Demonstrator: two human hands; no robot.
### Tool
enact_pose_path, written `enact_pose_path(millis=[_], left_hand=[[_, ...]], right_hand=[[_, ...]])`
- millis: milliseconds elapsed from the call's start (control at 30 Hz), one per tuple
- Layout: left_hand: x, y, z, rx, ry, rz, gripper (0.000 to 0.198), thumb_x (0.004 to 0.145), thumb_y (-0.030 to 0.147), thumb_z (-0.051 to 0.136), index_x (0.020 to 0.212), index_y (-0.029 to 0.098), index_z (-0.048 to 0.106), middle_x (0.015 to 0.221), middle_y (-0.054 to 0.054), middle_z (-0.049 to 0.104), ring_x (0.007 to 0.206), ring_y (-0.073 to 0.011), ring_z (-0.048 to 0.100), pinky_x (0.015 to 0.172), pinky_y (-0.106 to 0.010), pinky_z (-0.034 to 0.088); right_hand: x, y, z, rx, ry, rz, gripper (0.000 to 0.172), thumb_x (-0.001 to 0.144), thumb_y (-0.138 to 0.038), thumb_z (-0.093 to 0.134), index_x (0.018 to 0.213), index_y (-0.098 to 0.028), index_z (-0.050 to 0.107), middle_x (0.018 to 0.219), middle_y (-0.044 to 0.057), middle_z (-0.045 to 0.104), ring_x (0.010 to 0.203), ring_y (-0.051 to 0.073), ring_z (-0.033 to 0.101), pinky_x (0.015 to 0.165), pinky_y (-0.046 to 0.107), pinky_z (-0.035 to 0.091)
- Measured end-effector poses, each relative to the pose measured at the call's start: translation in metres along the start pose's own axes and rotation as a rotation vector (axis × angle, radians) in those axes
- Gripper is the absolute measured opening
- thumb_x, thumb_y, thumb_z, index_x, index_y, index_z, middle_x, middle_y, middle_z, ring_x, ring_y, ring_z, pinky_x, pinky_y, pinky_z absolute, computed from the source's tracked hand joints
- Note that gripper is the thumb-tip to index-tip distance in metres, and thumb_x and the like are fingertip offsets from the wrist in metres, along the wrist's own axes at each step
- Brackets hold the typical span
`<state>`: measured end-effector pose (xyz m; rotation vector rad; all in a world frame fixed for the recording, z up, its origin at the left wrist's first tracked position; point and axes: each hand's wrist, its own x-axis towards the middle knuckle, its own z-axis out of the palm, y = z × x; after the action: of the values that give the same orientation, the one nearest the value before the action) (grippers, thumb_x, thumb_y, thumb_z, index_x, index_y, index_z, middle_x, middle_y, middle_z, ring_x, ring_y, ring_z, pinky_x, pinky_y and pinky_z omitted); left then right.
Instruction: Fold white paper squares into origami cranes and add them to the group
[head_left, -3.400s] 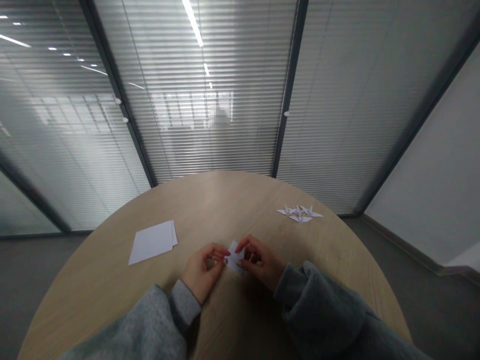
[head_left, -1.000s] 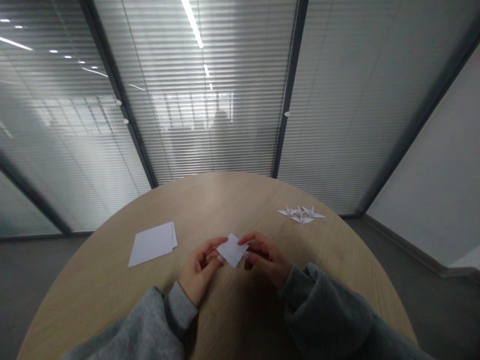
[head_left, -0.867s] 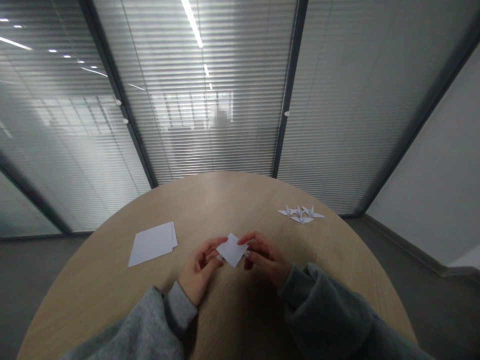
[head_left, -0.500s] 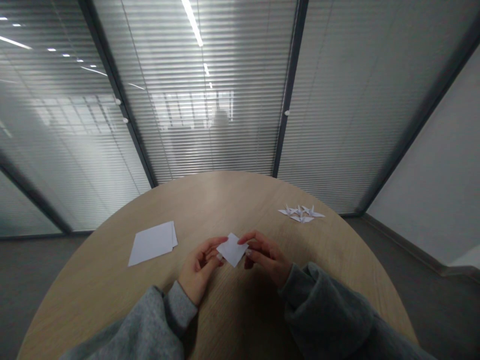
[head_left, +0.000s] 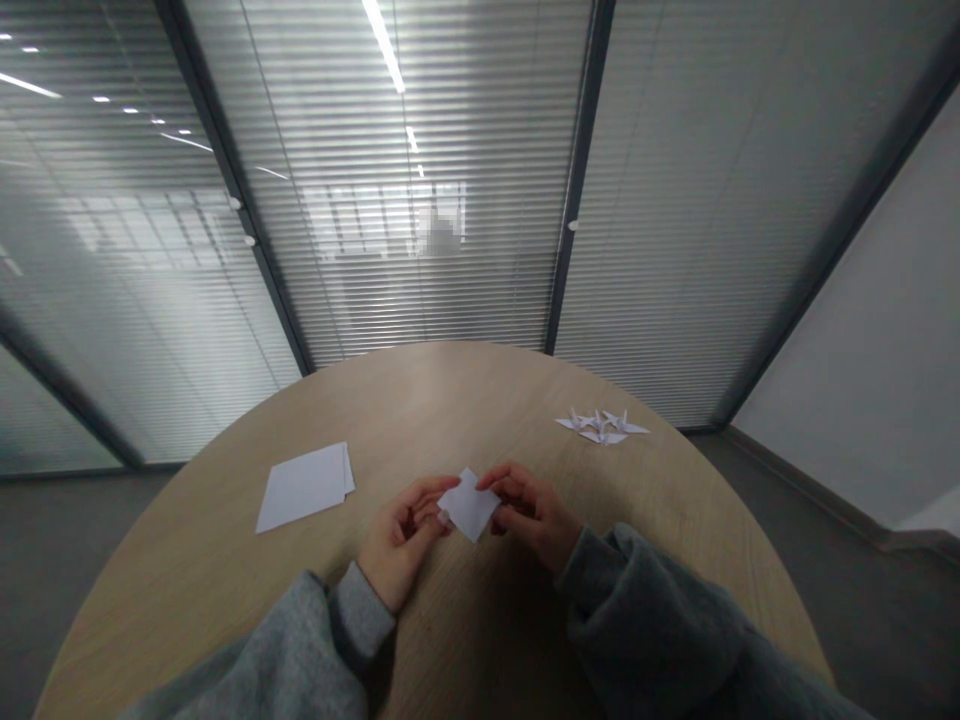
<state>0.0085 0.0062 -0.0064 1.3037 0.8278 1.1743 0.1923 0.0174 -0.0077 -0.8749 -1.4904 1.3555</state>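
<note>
A small white folded paper (head_left: 469,507), diamond-shaped from here, is held between my two hands just above the table. My left hand (head_left: 405,530) pinches its left corner, with the thumb low and the index finger along the upper edge. On the opposite side, my right hand (head_left: 534,514) grips the right corner between thumb and fingers. The underside of the paper and some of the fingers behind it are hidden.
Several white origami cranes (head_left: 602,427) sit in a cluster at the right of the round wooden table (head_left: 450,400). White paper sheets (head_left: 304,487) lie stacked at the left. Glass panels with blinds (head_left: 435,290) stand beyond the table's far edge.
The folded paper has shifted slightly right and toward me, still between both hands. My right thumb has moved a little at its corner. The cranes and sheets stay put.
</note>
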Motion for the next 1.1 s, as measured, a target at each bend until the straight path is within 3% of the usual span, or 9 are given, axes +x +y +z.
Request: enact_pose_path(millis=[333,567,833,1100], left_hand=[[-0.002,0.003,0.003,0.0,-0.054,0.039,0.033,0.071,0.03,0.07,0.099,0.016,0.062,0.089,-0.007,0.069,0.078,-0.0178,0.062,0.069,-0.027,0.047],[-0.007,0.005,0.003,0.179,-0.061,0.099,0.033,0.075,0.027,0.064,0.106,0.016,0.06,0.085,-0.006,0.066,0.079,-0.018,0.059,0.071,-0.028,0.045],[-0.006,0.012,0.006,0.432,-0.01,0.144,0.029,0.071,0.019,0.061,0.1,0.017,0.061,0.091,-0.007,0.066,0.075,-0.0172,0.06,0.066,-0.028,0.049],[-0.005,0.008,0.004,0.615,-0.013,0.256,0.019,0.073,0.011,0.049,0.089,0.016,0.058,0.079,-0.005,0.066,0.074,-0.0192,0.063,0.07,-0.033,0.048]], right_hand=[[0.002,0.004,-0.002,-0.026,0.059,-0.03,0.02,0.067,-0.028,0.064,0.079,-0.019,0.051,0.071,-0.002,0.058,0.055,0.009,0.053,0.053,0.023,0.042],[0.003,0.005,-0.002,-0.118,0.084,-0.058,0.021,0.064,-0.029,0.068,0.075,-0.019,0.052,0.064,-0.003,0.053,0.054,0.01,0.049,0.051,0.023,0.039],[0.002,0.004,-0.005,-0.343,0.101,-0.241,0.013,0.068,-0.024,0.063,0.076,-0.019,0.052,0.063,-0.002,0.057,0.055,0.011,0.05,0.052,0.023,0.04],[-0.005,0.0,-0.004,-0.7,0.102,-0.387,0.018,0.067,-0.016,0.062,0.082,-0.021,0.054,0.065,-0.002,0.062,0.054,0.011,0.054,0.052,0.021,0.042]])
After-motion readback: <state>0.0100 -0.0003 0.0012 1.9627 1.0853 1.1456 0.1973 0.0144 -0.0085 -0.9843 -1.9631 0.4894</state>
